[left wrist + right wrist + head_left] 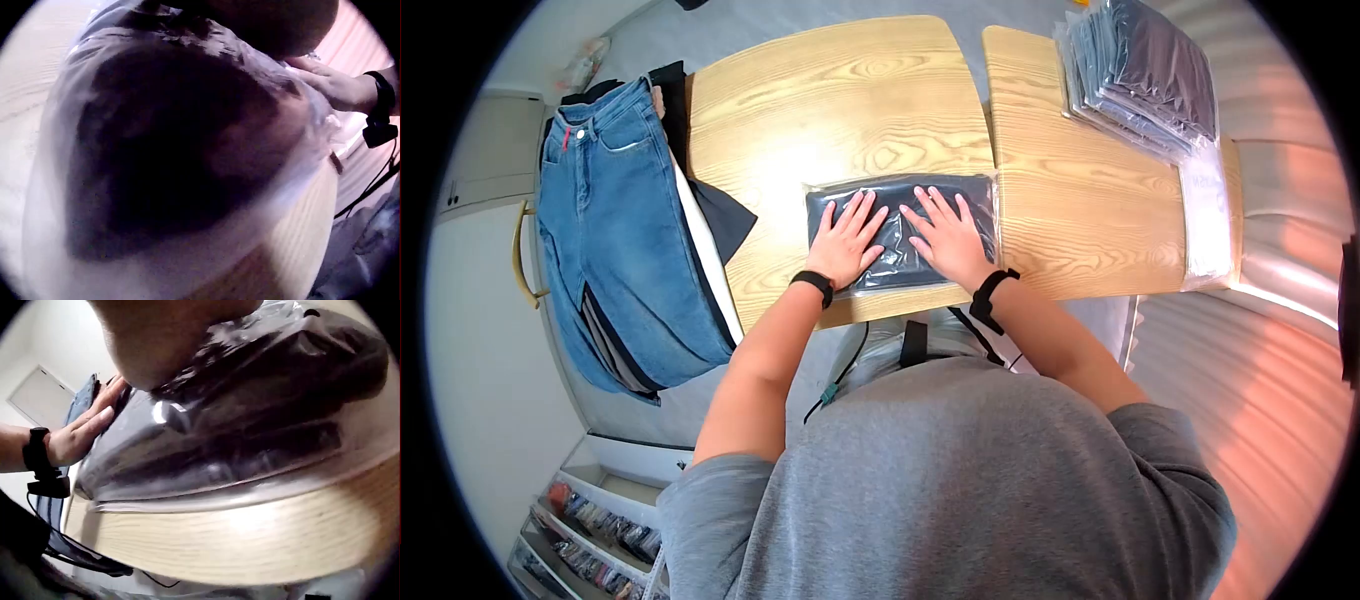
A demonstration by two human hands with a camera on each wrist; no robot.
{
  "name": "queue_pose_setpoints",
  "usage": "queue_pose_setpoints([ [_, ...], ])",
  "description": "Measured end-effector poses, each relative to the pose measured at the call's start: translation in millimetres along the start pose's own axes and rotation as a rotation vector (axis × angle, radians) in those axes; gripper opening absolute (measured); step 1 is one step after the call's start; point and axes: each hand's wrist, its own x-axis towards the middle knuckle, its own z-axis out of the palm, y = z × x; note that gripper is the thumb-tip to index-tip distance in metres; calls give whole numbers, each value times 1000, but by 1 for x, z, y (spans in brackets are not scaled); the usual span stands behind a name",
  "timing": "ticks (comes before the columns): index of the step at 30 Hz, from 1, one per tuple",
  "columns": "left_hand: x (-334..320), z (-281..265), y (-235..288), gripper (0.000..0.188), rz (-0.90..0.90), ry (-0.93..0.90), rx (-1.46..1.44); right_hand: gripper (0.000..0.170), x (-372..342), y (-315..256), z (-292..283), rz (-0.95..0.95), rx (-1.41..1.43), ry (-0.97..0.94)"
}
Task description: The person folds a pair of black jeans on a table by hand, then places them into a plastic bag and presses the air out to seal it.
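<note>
A dark folded garment in a clear plastic bag (900, 262) lies flat at the front edge of the wooden table. My left hand (847, 243) rests on its left half, fingers straight and spread, pointing away from me. On the right half, my right hand (948, 240) lies the same way, palm down. The right wrist view shows the bag (250, 444) close up, its clear margin along the table edge, with the left hand (84, 434) at its far end. In the left wrist view the dark cloth (156, 144) shows through hazy plastic, and the right hand (337, 87) presses beyond it.
Blue jeans (620, 230) and other garments hang over a support at the left. A stack of bagged dark garments (1150, 75) stands at the back right, above a clear plastic sheet (1206, 225). A gap separates the wooden table (830, 90) from its right section (1090, 220).
</note>
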Motion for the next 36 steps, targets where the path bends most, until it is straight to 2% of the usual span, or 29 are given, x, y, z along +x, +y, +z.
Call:
queue_pose_setpoints([
  [4,-6,4,31,68,-25,112,-5,52,-2,-22,2,62,63,4],
  [6,-1,15,39,68,-87,106,10,51,1,-21,7,69,51,1],
  [7,0,21,40,67,-127,104,-3,51,0,-20,11,78,38,-11],
  [21,10,35,28,70,-138,-9,-54,49,9,-15,24,125,70,-85],
  [27,10,33,30,72,-155,-30,-4,50,9,-15,24,115,68,-57],
  [33,8,35,33,71,-144,37,40,51,5,-13,23,85,57,-25],
  [36,8,23,40,67,-134,49,-3,54,1,-9,10,51,148,-26],
])
